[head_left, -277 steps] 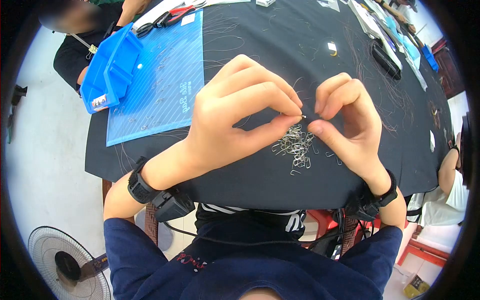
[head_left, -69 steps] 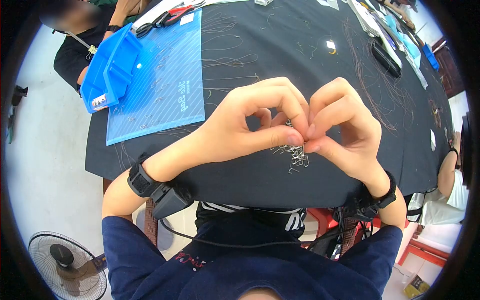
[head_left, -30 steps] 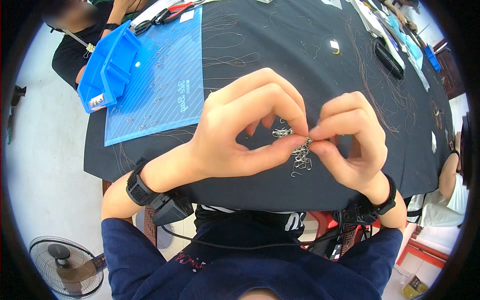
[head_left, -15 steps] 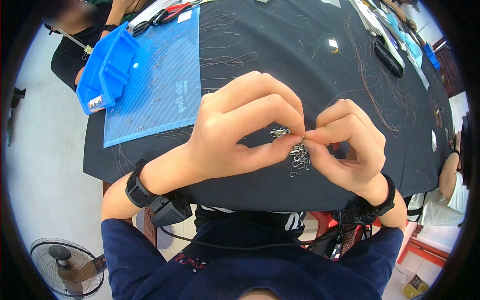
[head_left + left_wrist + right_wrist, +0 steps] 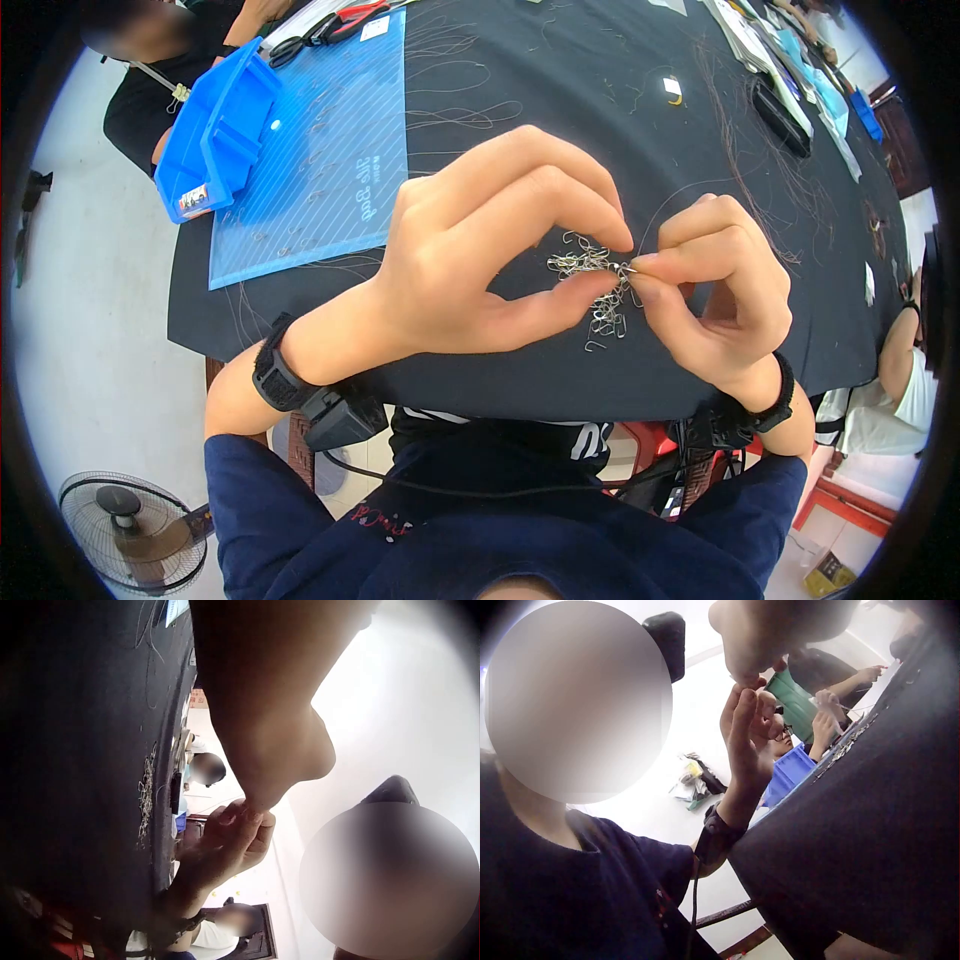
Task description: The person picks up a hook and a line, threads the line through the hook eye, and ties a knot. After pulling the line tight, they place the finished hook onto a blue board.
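Note:
In the head view, a pile of small silver wire hooks [image 5: 604, 322] lies on the black tablecloth below both hands. My right hand [image 5: 722, 285] pinches a small metal hook [image 5: 629, 271] between thumb and index finger, just over the pile. A thin line [image 5: 655, 212] curves up from near the fingertips toward the right. My left hand [image 5: 470, 255] is held close beside it, thumb and index finger slightly parted, with their tips right by the hook. In the right wrist view, the left hand [image 5: 748, 742] and the near hand overlap at the fingertips.
A blue File Bag folder [image 5: 310, 170] with hooks and looped lines lies at the left, a blue bin [image 5: 215, 140] on its edge. Pliers [image 5: 335, 30] rest at its top. Loose strands [image 5: 745, 140], a black pouch [image 5: 778, 115] and papers are at the right. Another person sits at upper left.
Half a second ago both hands pinched together at one spot; now the left thumb and index finger have parted. The right hand has shifted slightly right, still pinching.

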Action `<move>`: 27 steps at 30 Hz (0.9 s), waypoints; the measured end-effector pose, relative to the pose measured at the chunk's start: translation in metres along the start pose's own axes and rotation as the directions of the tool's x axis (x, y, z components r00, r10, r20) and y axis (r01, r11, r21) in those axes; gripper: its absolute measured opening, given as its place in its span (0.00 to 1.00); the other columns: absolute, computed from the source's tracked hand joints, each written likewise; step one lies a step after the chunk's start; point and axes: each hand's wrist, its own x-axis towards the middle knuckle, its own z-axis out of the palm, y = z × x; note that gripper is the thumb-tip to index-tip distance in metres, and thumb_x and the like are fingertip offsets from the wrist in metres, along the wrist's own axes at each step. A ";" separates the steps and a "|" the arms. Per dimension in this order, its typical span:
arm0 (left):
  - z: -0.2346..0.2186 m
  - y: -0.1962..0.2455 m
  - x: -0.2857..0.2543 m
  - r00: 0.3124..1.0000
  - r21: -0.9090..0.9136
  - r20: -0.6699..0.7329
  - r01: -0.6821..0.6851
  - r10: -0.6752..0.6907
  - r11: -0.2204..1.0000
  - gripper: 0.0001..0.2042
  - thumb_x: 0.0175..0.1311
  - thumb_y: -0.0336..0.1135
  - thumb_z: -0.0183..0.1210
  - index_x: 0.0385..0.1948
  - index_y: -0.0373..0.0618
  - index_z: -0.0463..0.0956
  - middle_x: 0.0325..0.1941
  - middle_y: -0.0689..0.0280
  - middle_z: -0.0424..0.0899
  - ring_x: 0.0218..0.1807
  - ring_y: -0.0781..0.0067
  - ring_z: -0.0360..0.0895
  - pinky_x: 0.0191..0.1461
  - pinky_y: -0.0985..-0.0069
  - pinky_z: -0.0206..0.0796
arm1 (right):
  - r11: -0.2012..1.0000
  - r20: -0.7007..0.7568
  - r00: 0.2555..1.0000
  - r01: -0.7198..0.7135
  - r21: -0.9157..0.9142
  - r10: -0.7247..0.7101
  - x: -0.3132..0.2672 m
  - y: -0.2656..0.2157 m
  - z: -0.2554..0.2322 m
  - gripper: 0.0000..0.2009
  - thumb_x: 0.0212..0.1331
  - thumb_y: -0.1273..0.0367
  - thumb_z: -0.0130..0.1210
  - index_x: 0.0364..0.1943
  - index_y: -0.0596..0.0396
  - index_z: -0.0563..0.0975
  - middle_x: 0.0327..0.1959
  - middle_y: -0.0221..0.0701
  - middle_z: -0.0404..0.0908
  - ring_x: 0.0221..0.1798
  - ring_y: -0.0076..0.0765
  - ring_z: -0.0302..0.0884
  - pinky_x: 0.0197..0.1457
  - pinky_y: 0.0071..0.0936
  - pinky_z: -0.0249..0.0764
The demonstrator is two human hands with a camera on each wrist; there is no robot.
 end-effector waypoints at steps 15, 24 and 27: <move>-0.001 -0.003 0.000 0.999 0.001 0.016 -0.040 0.040 0.999 0.12 0.41 0.24 0.67 0.29 0.45 0.78 0.35 0.65 0.80 0.28 0.83 0.71 0.22 0.89 0.57 | 1.000 0.024 0.999 0.027 0.009 -0.027 0.001 0.001 -0.001 0.10 0.38 0.81 0.65 0.27 0.59 0.79 0.24 0.33 0.77 0.23 0.25 0.73 0.23 0.18 0.67; 0.002 -0.005 -0.001 0.998 0.015 0.011 -0.070 0.070 0.997 0.11 0.39 0.22 0.65 0.28 0.46 0.79 0.34 0.66 0.81 0.29 0.80 0.72 0.21 0.87 0.56 | 0.998 0.048 0.998 0.050 -0.042 -0.048 0.000 0.000 0.002 0.11 0.35 0.81 0.66 0.26 0.59 0.78 0.24 0.33 0.76 0.23 0.30 0.75 0.22 0.21 0.68; 0.003 -0.006 -0.002 0.997 0.029 0.013 -0.071 0.070 0.997 0.11 0.38 0.22 0.65 0.28 0.46 0.79 0.34 0.66 0.81 0.29 0.80 0.73 0.21 0.87 0.57 | 0.997 0.050 0.997 0.057 -0.058 -0.054 0.000 0.000 0.003 0.11 0.35 0.81 0.66 0.26 0.59 0.78 0.25 0.33 0.76 0.23 0.30 0.75 0.22 0.22 0.68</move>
